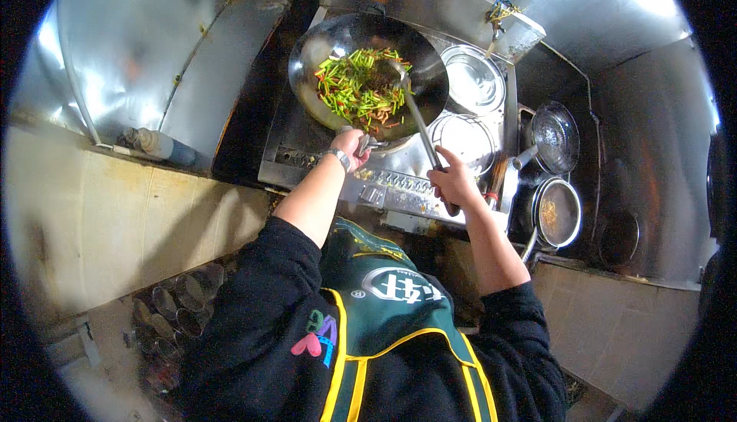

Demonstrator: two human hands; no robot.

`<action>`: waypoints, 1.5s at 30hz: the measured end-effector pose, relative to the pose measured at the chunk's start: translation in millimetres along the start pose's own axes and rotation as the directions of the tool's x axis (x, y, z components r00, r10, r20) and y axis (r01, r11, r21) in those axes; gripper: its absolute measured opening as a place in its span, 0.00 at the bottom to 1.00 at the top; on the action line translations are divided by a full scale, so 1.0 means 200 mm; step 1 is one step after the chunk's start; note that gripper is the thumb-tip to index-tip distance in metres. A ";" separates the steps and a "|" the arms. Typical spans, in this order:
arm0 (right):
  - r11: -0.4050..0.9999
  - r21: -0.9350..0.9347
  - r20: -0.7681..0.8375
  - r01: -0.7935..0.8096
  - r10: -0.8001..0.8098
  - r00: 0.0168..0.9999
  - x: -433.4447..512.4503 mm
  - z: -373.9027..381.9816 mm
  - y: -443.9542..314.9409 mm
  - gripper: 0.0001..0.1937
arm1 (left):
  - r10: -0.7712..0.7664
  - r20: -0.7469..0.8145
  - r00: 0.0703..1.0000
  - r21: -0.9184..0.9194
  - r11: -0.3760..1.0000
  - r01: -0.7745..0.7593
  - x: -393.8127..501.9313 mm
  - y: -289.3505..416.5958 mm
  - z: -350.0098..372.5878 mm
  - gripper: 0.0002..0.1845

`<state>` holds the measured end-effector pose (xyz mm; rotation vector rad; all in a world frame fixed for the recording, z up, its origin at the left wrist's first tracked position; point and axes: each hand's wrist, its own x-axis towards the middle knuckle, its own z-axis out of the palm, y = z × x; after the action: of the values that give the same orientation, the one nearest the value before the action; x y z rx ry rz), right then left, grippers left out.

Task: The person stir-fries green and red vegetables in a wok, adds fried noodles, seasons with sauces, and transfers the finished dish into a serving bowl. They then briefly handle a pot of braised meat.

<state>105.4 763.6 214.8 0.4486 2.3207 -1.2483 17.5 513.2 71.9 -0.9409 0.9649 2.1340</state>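
A large dark wok (426, 70) sits on the steel stove, tilted a little. In it lie chopped green stalks (339, 91) with red pieces and brown strips that look like meat. My left hand (352, 146), with a metal watch on its wrist, is closed on the wok's handle at the near rim, with a bit of cloth or metal at the fingers. My right hand (455, 180) grips the dark handle of a long metal wok ladle (423, 125), index finger stretched along it. The ladle's bowl rests among the food on the right side of the wok.
Two round metal basins or pots (473, 79) stand right of the wok. A brush (496, 177) leans at the stove's right edge. Further right are a perforated strainer (555, 137) and a pot with a fine sieve (558, 212). A tap (496, 30) is at the back.
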 end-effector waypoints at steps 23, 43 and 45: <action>0.738 -0.655 0.079 0.165 -0.151 0.985 -0.16 0.02 -0.17 0.33 | 0.043 -0.133 0.990 -0.044 0.998 -0.049 -0.55 -0.14 0.05 0.07; 0.870 -0.441 0.117 0.220 -0.187 0.975 -0.78 -0.18 -0.29 0.33 | 0.110 0.036 0.993 -0.045 0.993 -0.109 -0.62 -0.32 -0.22 0.10; 0.924 -0.376 0.218 0.069 0.016 0.976 -0.71 -0.24 -0.33 0.33 | -0.023 0.135 0.991 -0.086 0.996 0.035 -0.45 -0.09 -0.10 0.13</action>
<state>181.3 760.2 361.2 0.1374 2.3079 -0.7785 88.5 485.2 126.8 -0.8367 0.7920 2.1999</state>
